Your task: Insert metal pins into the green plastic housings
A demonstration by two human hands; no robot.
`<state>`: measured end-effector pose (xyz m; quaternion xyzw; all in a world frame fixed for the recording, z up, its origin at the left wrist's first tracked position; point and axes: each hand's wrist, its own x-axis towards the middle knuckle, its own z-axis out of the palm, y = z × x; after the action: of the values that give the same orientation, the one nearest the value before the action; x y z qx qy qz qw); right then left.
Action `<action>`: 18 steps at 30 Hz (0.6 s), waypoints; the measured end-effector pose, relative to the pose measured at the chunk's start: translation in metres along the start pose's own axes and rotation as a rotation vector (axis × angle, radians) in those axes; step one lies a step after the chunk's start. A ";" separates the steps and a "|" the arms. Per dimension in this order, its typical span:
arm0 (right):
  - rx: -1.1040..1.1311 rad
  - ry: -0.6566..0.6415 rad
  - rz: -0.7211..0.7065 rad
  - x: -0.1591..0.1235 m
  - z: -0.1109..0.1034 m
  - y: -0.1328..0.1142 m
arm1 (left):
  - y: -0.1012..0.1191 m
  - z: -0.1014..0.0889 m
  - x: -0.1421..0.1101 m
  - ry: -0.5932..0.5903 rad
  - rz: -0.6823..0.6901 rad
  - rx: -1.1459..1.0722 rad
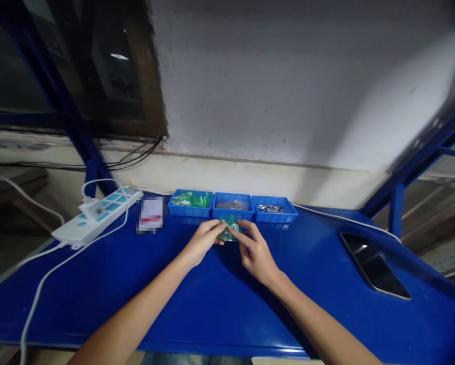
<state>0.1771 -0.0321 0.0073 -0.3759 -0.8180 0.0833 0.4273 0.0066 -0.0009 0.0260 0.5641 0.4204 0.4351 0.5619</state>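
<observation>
Between my two hands is a small green plastic packet, shiny and partly see-through; its contents are too small to make out. My left hand pinches its left side between thumb and fingers. On the other side, my right hand holds the packet's right edge, with the index finger laid across its front. Just behind the hands stand three blue bins in a row. Green plastic packets fill the left bin, small brownish pieces lie in the middle bin, and thin silvery metal pieces lie in the right bin.
A white power strip with a plugged-in charger and a looping white cable lies at the left. Near it is a blurred white card. A dark phone rests on the blue table at the right.
</observation>
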 end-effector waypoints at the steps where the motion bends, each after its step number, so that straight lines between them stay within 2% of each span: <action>1: -0.002 -0.010 -0.002 0.000 0.001 -0.002 | 0.003 -0.008 0.004 0.031 0.030 0.092; 3: -0.001 -0.025 0.021 -0.001 0.002 -0.005 | 0.011 -0.033 0.014 0.179 0.118 0.368; 5: -0.011 -0.033 0.061 -0.001 0.001 -0.005 | 0.020 -0.063 0.029 0.430 0.148 0.604; 7: -0.023 -0.040 0.093 -0.001 0.000 -0.005 | 0.030 -0.090 0.045 0.630 0.094 0.818; 8: -0.027 -0.043 0.103 -0.001 -0.001 -0.005 | 0.033 -0.100 0.052 0.662 0.051 0.946; 11: -0.030 -0.062 0.122 -0.001 -0.002 -0.005 | 0.039 -0.109 0.069 0.573 -0.071 1.238; 18: -0.043 -0.026 0.139 0.004 -0.011 -0.005 | 0.031 -0.086 0.104 0.394 -0.127 1.384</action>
<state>0.1813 -0.0345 0.0185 -0.4399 -0.7970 0.1000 0.4016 -0.0489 0.1216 0.0582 0.6762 0.7252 0.1294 0.0136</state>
